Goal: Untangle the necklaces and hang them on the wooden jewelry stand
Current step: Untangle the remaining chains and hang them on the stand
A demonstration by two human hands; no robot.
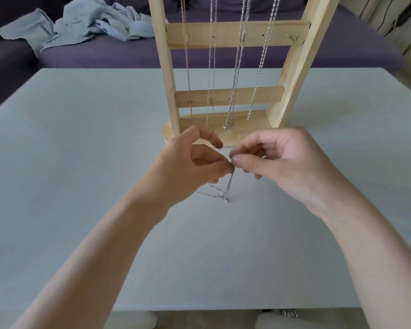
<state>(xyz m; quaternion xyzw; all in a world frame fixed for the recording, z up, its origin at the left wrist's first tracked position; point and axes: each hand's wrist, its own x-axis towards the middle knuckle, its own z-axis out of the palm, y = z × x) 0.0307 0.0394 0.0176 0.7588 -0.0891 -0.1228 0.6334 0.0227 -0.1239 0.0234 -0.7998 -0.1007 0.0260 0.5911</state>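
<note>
Both forearms extended — left hand (190, 167) and right hand (278, 160) fingertip to fingertip, fingers curled in a pinch

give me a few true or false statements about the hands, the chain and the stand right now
1. Both hands pinch the silver chain. True: left hand and right hand meet at its top.
2. The wooden stand holds no necklaces. False: several chains hang on it.
3. The chain's lower end reaches the table. True.
4. The blue cloth lies on the table. False: it lies on the purple sofa behind.
</note>
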